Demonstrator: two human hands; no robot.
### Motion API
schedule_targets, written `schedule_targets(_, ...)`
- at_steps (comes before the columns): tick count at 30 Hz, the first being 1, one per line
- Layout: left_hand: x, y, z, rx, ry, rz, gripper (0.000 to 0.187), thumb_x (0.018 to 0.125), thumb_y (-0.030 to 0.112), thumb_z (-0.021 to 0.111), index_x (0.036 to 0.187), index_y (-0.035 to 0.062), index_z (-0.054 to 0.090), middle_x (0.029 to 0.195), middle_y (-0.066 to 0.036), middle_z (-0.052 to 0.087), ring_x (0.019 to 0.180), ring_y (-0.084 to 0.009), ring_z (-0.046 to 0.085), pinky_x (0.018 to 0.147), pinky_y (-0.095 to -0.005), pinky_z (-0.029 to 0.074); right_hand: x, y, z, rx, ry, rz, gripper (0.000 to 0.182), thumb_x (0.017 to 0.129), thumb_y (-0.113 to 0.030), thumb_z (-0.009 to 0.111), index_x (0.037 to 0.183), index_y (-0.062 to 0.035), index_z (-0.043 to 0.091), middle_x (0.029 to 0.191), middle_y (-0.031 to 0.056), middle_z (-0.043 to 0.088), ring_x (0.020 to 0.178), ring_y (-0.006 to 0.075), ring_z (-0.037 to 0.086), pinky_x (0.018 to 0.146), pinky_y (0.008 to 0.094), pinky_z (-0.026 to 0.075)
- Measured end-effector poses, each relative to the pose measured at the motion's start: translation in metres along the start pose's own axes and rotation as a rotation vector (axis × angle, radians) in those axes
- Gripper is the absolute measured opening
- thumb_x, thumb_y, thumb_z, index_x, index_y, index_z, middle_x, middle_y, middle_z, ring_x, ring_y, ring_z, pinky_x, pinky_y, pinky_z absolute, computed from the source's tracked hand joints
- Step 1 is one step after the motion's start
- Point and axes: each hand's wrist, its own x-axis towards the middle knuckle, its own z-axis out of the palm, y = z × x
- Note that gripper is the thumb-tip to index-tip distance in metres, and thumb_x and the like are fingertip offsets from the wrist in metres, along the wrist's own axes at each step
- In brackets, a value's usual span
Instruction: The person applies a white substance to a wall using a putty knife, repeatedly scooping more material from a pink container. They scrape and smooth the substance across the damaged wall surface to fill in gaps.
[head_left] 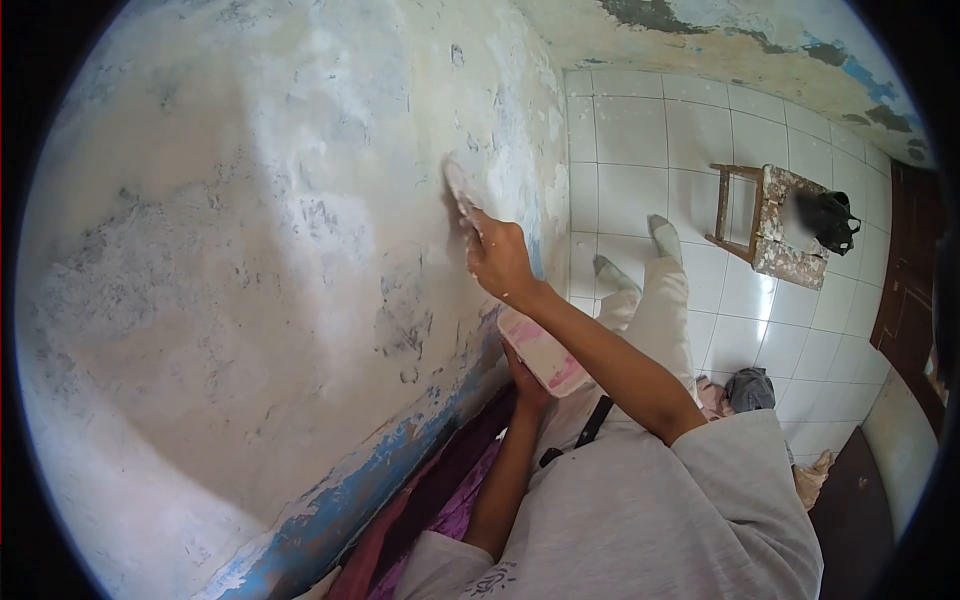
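Note:
My right hand (500,255) is closed around the handle of a putty knife (459,185), whose whitened blade lies against or very near the wall (330,220). White smears mark the fingers. Lower down, my left hand (524,378) grips a pink and white plastic tub (548,358) from its side, close to my waist. Pale paste seems to coat the inside of the tub. The wall is patchy, with white filler, dark pitted spots and flaking blue paint (400,445) along its lower part.
A paint-spattered wooden stool (785,240) stands on the white tiled floor (630,135), with a black bag (835,222) on it. Crumpled clothes (750,390) lie behind my legs. Purple cloth (465,495) hangs beside my left arm. A brown wooden door (908,260) is at the right.

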Motion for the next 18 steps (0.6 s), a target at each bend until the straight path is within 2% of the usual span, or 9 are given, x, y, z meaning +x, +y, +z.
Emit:
schedule_targets(1, -0.001, -0.001, -0.002, -0.038, -0.022, -0.031, 0.078, 0.100, 0.072, 0.031, 0.154, 0.0168, 0.038, 0.147, -0.009, 0.051, 0.134, -0.0325, 0.052, 0.113, -0.0513, 0.042, 0.008, -0.019, -0.014, -0.013, -0.150, 0.070, 0.031, 0.094, 0.006, 0.052, 0.123, 0.0025, 0.063, 0.086, 0.0139, 0.074, 0.064, 0.0207, 0.071, 0.061, 0.0382, 0.056)
schedule_targets(4, 0.002, -0.007, -0.013, -0.101, -0.044, -0.090, 0.078, 0.100, 0.073, 0.032, 0.154, 0.0164, 0.039, 0.148, -0.009, 0.050, 0.134, -0.0329, 0.052, 0.113, -0.0521, 0.041, 0.029, -0.025, -0.043, 0.315, -0.109, -0.014, 0.033, 0.087, 0.007, 0.058, 0.119, 0.0015, 0.063, 0.100, 0.0161, 0.074, 0.085, 0.0233, 0.073, 0.074, 0.0369, 0.058)
schedule_targets(5, 0.004, -0.009, -0.017, -0.087, -0.020, -0.089, 0.078, 0.099, 0.074, 0.033, 0.153, 0.0173, 0.040, 0.148, -0.009, 0.051, 0.132, -0.0332, 0.053, 0.113, -0.0533, 0.042, 0.037, -0.020, -0.052, 0.540, -0.045, -0.106, 0.025, 0.096, 0.004, 0.058, 0.120, 0.0022, 0.063, 0.112, 0.0110, 0.073, 0.097, 0.0159, 0.069, 0.080, 0.0352, 0.058)
schedule_targets(8, 0.004, -0.005, -0.006, -0.091, -0.040, -0.105, 0.079, 0.097, 0.075, 0.034, 0.152, 0.0185, 0.042, 0.148, -0.009, 0.051, 0.132, -0.0337, 0.054, 0.111, -0.0556, 0.042, 0.043, -0.003, -0.086, 0.771, 0.040, 0.421, 0.021, 0.100, -0.004, 0.060, 0.121, -0.0006, 0.063, 0.113, 0.0061, 0.070, 0.096, 0.0150, 0.068, 0.082, 0.0336, 0.058)
schedule_targets(11, 0.006, -0.003, -0.003, -0.130, -0.074, -0.136, 0.080, 0.097, 0.076, 0.034, 0.152, 0.0189, 0.042, 0.149, -0.009, 0.050, 0.133, -0.0335, 0.052, 0.111, -0.0558, 0.043, 0.028, 0.056, -0.094, 1.109, -0.045, 0.584, 0.025, 0.100, -0.012, 0.065, 0.123, -0.0028, 0.061, 0.110, 0.0041, 0.068, 0.095, 0.0122, 0.067, 0.084, 0.0303, 0.057)
schedule_targets(15, -0.004, 0.001, -0.004, -0.105, -0.070, -0.115, 0.080, 0.097, 0.076, 0.032, 0.153, 0.0192, 0.039, 0.148, -0.009, 0.050, 0.134, -0.0324, 0.051, 0.110, -0.0546, 0.044, 0.021, 0.106, -0.082, 1.113, -0.011, 0.728, 0.027, 0.100, -0.011, 0.063, 0.126, -0.0019, 0.060, 0.107, 0.0021, 0.067, 0.090, 0.0124, 0.066, 0.081, 0.0272, 0.056)
schedule_targets(18, -0.004, -0.002, -0.019, 0.025, 0.017, -0.002, 0.078, 0.099, 0.074, 0.030, 0.154, 0.0196, 0.038, 0.148, -0.008, 0.050, 0.134, -0.0312, 0.051, 0.110, -0.0525, 0.045, 0.028, 0.126, -0.062, 1.106, -0.055, 0.754, 0.029, 0.097, -0.006, 0.065, 0.125, -0.0006, 0.061, 0.109, 0.0024, 0.068, 0.089, 0.0116, 0.066, 0.079, 0.0270, 0.056)
